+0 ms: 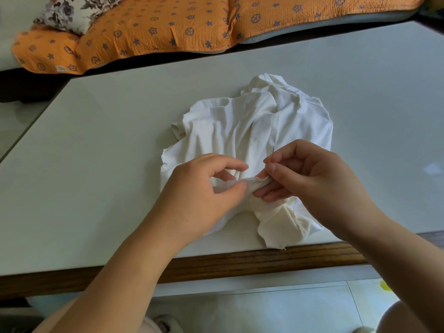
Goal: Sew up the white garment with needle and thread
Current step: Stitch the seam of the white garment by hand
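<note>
Two hands on the job, both busy. Left hand [204, 186] pinches a raised fold [242, 182] of the white garment [240, 126] between thumb and curled fingers. The rest of the garment lies crumpled on the table [108, 152], its near corner reaching the wooden front edge [216, 261]. Right hand [310, 179] pinches the needle [273, 153] between thumb and forefinger, exposed end pointing up and away, just above the fold's right end. Its lower fingers touch the cloth there. Thread is too fine to see, so its run can't be confirmed.

Step, as a judgement: between passes of a stitch. The needle is out of the cloth and the fold is held ready for the next entry. The next move calls for tipping the needle down into the fold, close beside the left fingertips, so entry angle matters. The left pinch has to keep the layers aligned and taut.

Room: the tabletop gives space left, right and beyond the garment, enough for a long thread pull rightward or upward. The tight side is near: the garment corner sits at the table edge and could slide toward the floor [264, 308] if tugged. Orange cushion [156, 27] is well apart, past the far edge, no obstruction.
</note>
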